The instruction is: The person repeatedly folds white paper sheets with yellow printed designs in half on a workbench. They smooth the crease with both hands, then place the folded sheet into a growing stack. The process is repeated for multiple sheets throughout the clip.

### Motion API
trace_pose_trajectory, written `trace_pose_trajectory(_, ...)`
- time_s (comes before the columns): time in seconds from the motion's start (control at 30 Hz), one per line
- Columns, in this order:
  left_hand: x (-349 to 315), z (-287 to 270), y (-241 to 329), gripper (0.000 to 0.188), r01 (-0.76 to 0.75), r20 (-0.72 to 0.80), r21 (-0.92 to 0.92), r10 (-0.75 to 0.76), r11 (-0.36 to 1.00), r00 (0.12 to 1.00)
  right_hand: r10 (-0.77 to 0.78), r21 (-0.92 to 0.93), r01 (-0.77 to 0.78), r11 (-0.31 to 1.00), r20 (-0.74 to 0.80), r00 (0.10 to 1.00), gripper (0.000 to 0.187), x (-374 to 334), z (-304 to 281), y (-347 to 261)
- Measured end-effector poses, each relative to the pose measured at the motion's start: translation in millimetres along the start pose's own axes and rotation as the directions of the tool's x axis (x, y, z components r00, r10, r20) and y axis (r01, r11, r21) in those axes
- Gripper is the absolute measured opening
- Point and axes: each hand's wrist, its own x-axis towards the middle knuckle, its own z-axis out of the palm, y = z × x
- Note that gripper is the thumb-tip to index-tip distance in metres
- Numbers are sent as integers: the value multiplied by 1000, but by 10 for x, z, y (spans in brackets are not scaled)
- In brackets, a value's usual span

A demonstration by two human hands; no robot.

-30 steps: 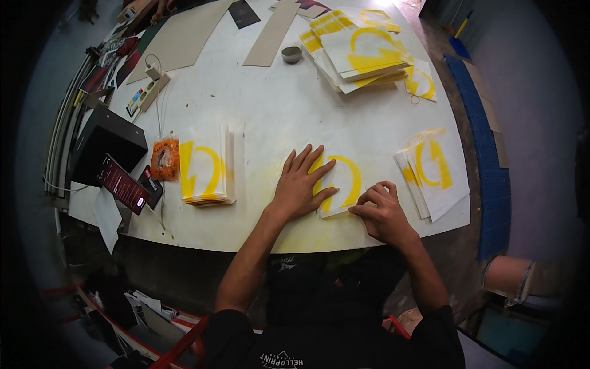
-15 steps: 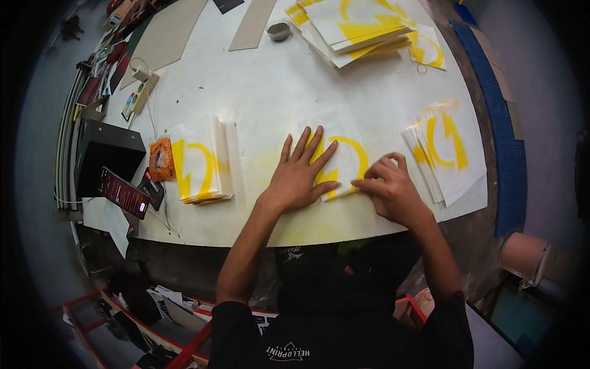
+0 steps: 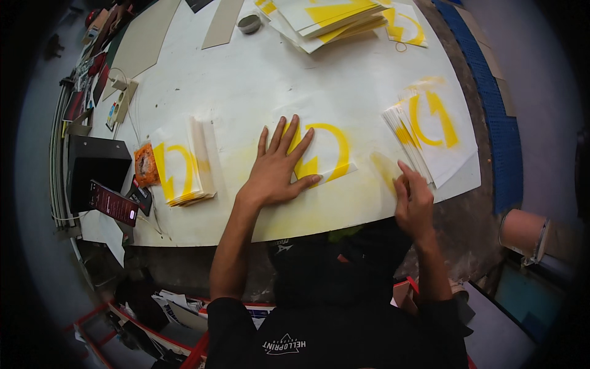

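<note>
My left hand (image 3: 276,163) lies flat with fingers spread on a white sheet (image 3: 335,144) bearing a yellow sprayed arc and bolt shape, pinning it to the table. Off its right side, my right hand (image 3: 415,200) is closed, thumb and index finger pinching a thin translucent piece with yellow on it (image 3: 385,171), held clear of the sheet. What the piece is made of I cannot tell. Just beyond that hand, a fanned stack of white sheets with yellow marks (image 3: 437,132) lies on the right. Another upright-edged stack (image 3: 178,169) of similar yellow-marked sheets lies on the left.
The white table (image 3: 233,92) bears a large pile of yellow-marked sheets (image 3: 329,24) at the back and a small round grey container (image 3: 249,24). To the left are an orange packet (image 3: 145,166), a black box (image 3: 98,163), a phone (image 3: 114,203) and a power strip (image 3: 125,101).
My right hand has pulled away from the sheet's right edge, now with the translucent piece in its fingers. My left hand stays flat on the sheet. The whole view has shifted slightly.
</note>
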Motion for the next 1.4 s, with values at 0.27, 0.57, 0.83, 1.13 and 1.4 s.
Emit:
trace_pose_trajectory(0.27,29,28,17,92,3,6,24,-4,1000,1000,-131,-18,130,991,-64,989,38,-480,765,-664)
trace_pose_trajectory(0.57,-17,125,13,97,-34,-295,-56,16,998,955,-11,-91,-13,996,-261,965,38,-183,337,-37)
trace_pose_trajectory(0.83,-199,565,769,45,-63,-509,-174,-35,983,860,-218,-212,152,965,-337,916,26,-212,551,128)
trace_pose_trajectory(1.13,-765,13,101,15,-597,-364,-781,-646,-182,672,-163,-160,117,980,-310,937,32,-243,546,93)
trace_pose_trajectory(1.4,-1633,-901,-503,12,38,-837,-246,-232,968,496,-151,-129,117,985,-293,944,32,-255,544,121)
